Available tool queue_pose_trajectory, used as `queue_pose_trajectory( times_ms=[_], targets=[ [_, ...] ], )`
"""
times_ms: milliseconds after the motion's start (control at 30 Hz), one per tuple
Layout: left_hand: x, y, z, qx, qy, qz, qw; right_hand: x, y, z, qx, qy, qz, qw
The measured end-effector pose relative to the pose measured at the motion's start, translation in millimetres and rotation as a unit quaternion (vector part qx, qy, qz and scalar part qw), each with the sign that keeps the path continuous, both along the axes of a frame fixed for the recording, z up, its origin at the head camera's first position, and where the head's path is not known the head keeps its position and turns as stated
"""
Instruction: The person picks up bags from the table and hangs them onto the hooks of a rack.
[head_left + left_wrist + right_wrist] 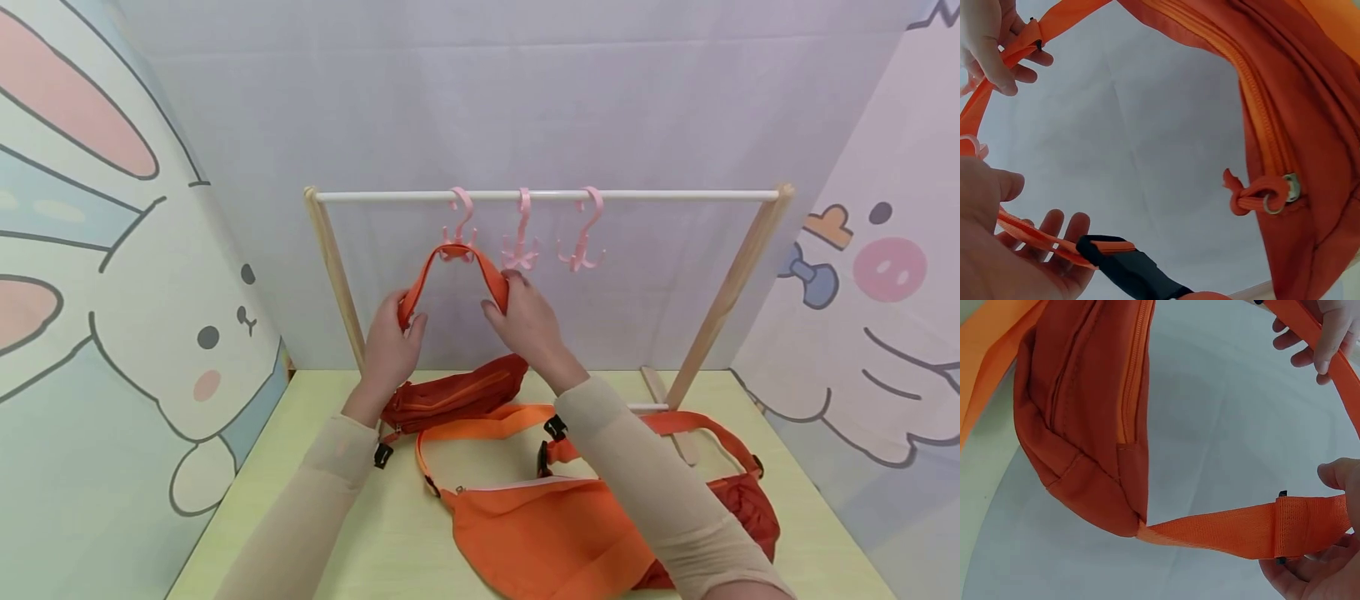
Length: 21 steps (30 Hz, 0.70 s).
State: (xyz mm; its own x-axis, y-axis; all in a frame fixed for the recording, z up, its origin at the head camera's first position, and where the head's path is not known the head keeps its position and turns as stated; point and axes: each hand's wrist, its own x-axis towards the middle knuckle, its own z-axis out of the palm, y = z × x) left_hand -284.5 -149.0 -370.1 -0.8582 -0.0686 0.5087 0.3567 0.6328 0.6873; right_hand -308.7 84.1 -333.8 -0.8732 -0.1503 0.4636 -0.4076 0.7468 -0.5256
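A dark red-orange waist bag (457, 396) hangs low between my arms, its orange strap (487, 275) looped up at the leftmost pink hook hanger (463, 221). The strap's top lies at that hanger's lower prongs. My left hand (393, 346) is on the left side of the loop; the strap lies across its extended fingers, thumb apart. On the loop's other side, my right hand (528, 321) has its fingers behind the strap, with the thumb off it. A black buckle (1135, 269) is beside the left fingertips. The bag's zip pull (1266, 194) dangles.
Two more pink hook hangers, the middle one (521, 237) and the right one (583, 237), hang from the white rail (660, 196) of a wooden-legged rack. A bright orange waist bag (547, 533) and a dark red one (750, 508) lie on the table (247, 517).
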Motion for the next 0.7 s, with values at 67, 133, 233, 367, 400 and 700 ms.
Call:
queue_pose_trajectory(
  times_ms=[67,133,233,367,400,700],
  targets=[
    [1.8,-1.5,-3.9,0.003,-0.004,0.004,1.0,0.3,1.7,-3.2,0.003,-0.001,0.0,1.0],
    [3.8,-3.0,-7.7,0.004,-0.008,0.009,0.9999,1.0,3.5,-6.9,0.006,-0.001,0.0,1.0],
    [7.1,-4.8,-13.0,0.006,-0.006,0.014,0.9999,3.0,6.3,-12.8,0.006,-0.001,0.0,1.0],
    [14.4,-6.1,-17.1,0.013,0.01,0.013,0.9998,8.0,10.0,-19.3,0.007,0.004,-0.005,1.0],
    [16.8,-6.2,-17.6,0.013,0.014,0.013,0.9997,9.3,10.7,-20.8,0.007,0.005,-0.007,1.0],
    [36.6,-6.9,-22.3,-0.01,0.044,0.02,0.9988,26.1,19.0,-27.0,0.013,0.032,-0.003,0.999]
  ],
)
